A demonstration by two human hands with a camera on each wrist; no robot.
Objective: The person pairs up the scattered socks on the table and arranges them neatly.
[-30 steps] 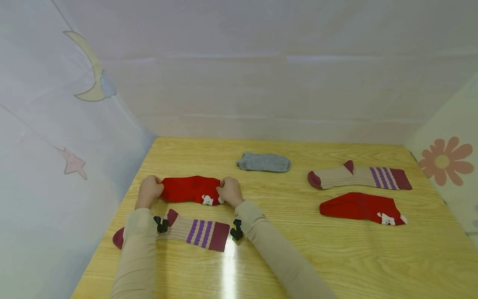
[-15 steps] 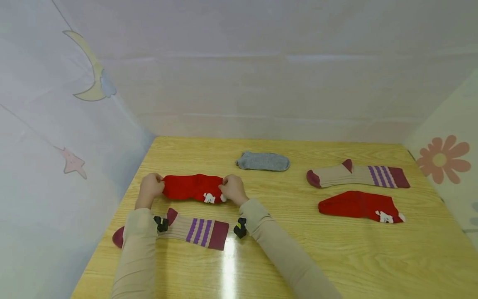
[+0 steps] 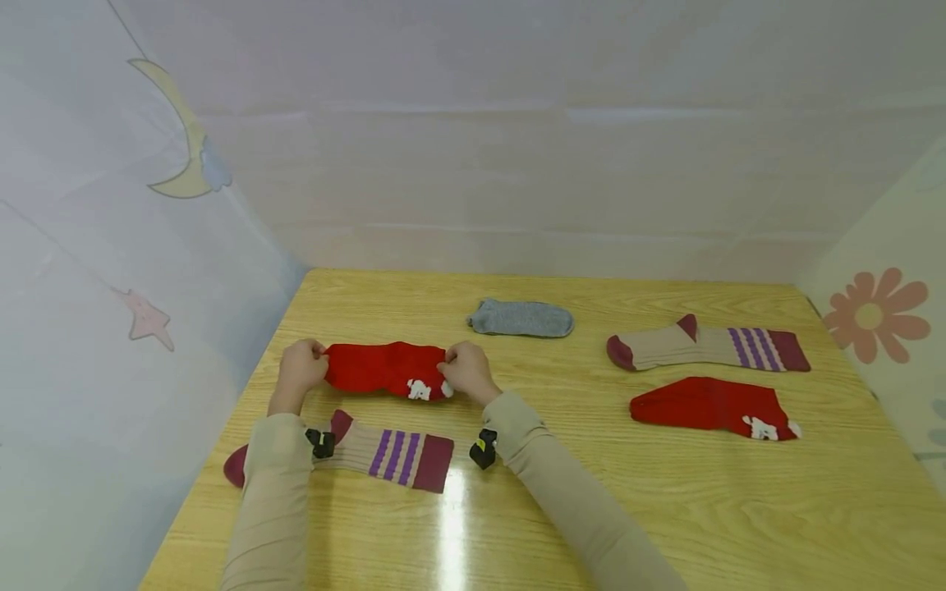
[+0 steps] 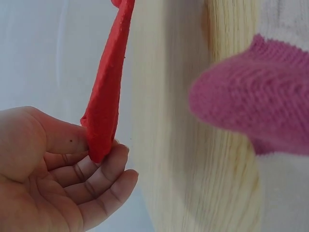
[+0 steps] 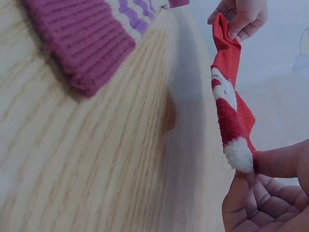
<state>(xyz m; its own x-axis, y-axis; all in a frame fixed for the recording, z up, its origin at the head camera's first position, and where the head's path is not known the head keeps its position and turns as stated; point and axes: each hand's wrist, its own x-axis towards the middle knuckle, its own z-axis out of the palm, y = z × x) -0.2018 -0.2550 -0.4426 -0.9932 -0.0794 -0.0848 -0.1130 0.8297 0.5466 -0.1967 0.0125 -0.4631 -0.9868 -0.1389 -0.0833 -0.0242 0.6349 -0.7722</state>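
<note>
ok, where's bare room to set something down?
Table front right, between right sleeve and loose red sock; table middle, between right hand and that sock. Crowded: left side, held red sock between left hand and right hand, beyond a striped sock.

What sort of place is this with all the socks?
Probably an indoor corner decorated for children, though I can't be sure: pale, creased hangings printed with a yellow crescent moon and a pink-petalled flower stand around a light wood-grain table.
</note>
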